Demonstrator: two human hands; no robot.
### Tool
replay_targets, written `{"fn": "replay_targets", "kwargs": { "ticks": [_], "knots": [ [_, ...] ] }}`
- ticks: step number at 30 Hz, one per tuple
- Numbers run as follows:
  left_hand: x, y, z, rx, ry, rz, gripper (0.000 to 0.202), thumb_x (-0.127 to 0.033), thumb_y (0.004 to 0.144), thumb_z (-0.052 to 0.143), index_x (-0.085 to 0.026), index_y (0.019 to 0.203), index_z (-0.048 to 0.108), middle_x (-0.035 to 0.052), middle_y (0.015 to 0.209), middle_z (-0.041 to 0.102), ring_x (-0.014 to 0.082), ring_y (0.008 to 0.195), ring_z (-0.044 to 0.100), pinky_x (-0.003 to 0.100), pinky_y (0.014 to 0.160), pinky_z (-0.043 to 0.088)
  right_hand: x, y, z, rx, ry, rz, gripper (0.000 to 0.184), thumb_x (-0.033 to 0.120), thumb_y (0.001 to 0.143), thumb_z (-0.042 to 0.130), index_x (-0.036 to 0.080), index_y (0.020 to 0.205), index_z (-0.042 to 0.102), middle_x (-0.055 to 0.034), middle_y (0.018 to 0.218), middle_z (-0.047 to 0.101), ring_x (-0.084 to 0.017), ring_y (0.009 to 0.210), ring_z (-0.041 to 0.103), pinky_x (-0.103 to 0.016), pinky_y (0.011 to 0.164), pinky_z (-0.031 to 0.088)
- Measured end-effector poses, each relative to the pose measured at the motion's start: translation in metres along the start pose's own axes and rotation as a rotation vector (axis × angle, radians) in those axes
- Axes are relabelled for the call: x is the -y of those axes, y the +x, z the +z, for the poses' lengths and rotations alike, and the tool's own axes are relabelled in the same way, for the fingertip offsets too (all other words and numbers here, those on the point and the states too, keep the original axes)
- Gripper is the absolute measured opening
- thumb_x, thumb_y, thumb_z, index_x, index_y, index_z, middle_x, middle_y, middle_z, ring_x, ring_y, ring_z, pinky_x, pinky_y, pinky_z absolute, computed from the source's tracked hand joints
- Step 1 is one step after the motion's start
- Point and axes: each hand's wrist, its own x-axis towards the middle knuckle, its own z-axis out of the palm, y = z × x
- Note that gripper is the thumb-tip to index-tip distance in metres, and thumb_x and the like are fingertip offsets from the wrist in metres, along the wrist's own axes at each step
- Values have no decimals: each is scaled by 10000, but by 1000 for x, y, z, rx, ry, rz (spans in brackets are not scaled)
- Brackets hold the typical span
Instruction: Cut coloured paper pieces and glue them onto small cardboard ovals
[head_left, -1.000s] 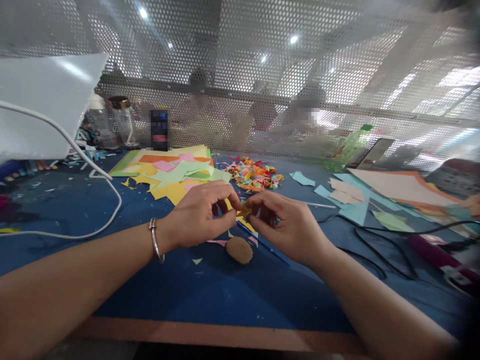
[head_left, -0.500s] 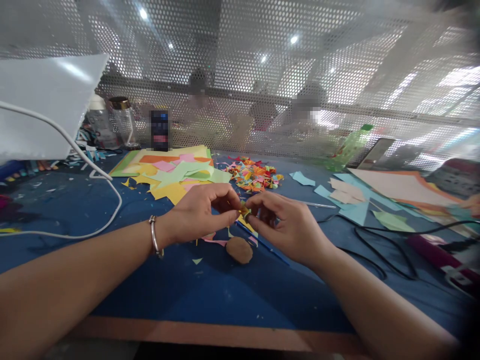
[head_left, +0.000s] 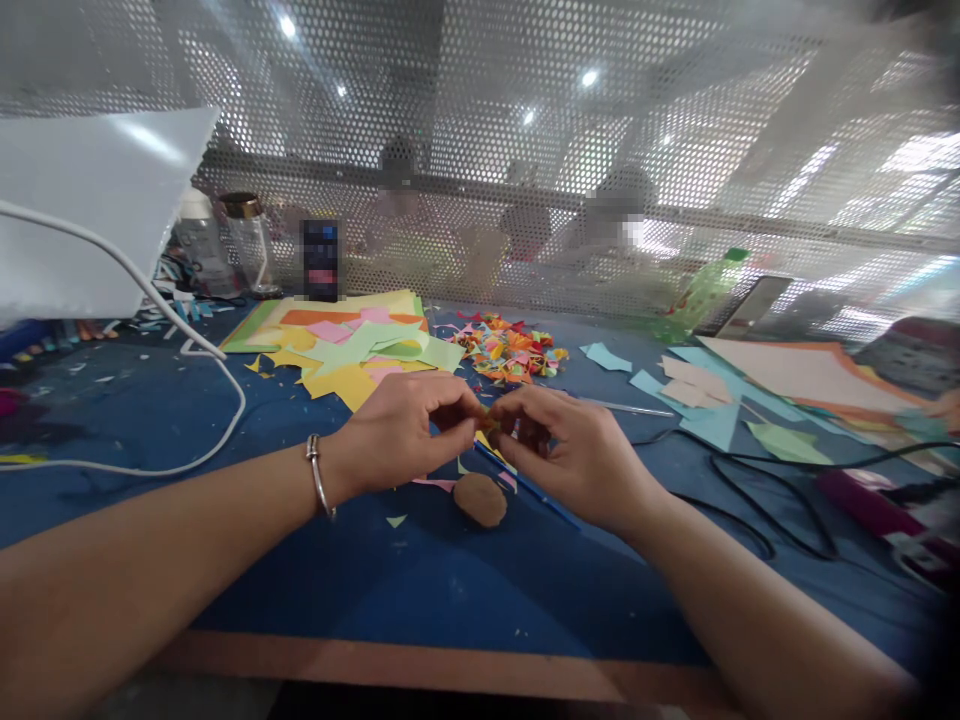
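Thumb and fingertips of my left hand pinch one side of a small yellow paper piece. My right hand pinches its other side, so the fingertips nearly meet and hide most of it. Just below them lies a flat brown oval disc. A thin blue stick, perhaps a pen, slants across the table under my right hand. Pink and yellow paper scraps lie around it. Beyond my hands is a heap of small colourful paper bits.
Coloured paper sheets are piled at the back left, with more paper at the right. A white cable curves over the left side, black cables over the right. A green bottle stands before the perforated screen.
My left hand has lowered slightly and its wrist has turned a little. The yellow paper piece is more covered by my fingertips. The disc and the papers stay put.
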Motion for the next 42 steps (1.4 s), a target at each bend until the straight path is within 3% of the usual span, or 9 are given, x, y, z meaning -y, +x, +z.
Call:
{"fn": "replay_targets", "kwargs": {
  "ticks": [3, 6, 13, 19, 33, 42],
  "knots": [
    [2, 1, 0, -17, 77, 120, 75, -184, 842, 629, -152, 798, 681, 7, 705, 683, 117, 653, 600, 249, 655, 476, -1, 1, 1, 4, -13, -5, 37, 173, 855, 610, 172, 883, 633, 4, 745, 627, -85, 541, 526, -203, 532, 429],
    [5, 2, 1, 27, 40, 118, 80, -188, 845, 624, -162, 790, 675, 0, 707, 678, 112, 653, 594, 242, 651, 475, -2, 2, 2, 17, -25, -16, 29, 177, 859, 606, 180, 877, 629, -1, 750, 637, -91, 545, 533, -207, 528, 426],
    [11, -1, 14, 158, -372, -255, 73, -169, 769, 600, -153, 820, 651, -3, 727, 644, 102, 635, 597, 233, 603, 484, 1, 2, 3, 59, -33, -5, 69, 223, 900, 589, 195, 864, 640, -5, 739, 653, -110, 587, 565, -218, 541, 425],
    [13, 2, 17, 102, -642, -384, 77, -132, 686, 642, -159, 748, 606, -18, 689, 624, 86, 627, 579, 220, 592, 482, 2, 2, 1, 88, -7, 15, 68, 220, 905, 577, 197, 877, 635, -7, 758, 667, -108, 586, 566, -217, 535, 425],
    [11, 4, 15, 0, -623, -371, 116, -205, 729, 702, -153, 789, 618, 0, 705, 660, 94, 626, 606, 239, 600, 513, 4, 1, 0, -19, -24, 6, 60, 172, 870, 588, 198, 903, 631, -26, 844, 694, -114, 615, 597, -226, 573, 469],
    [12, -1, 17, 22, -569, -314, 94, -212, 773, 674, -153, 845, 662, 23, 771, 695, 100, 667, 643, 222, 615, 533, -1, 0, 0, -33, -35, -11, 51, 204, 888, 587, 198, 879, 636, -22, 806, 697, -122, 621, 605, -243, 594, 483]
  ]
}}
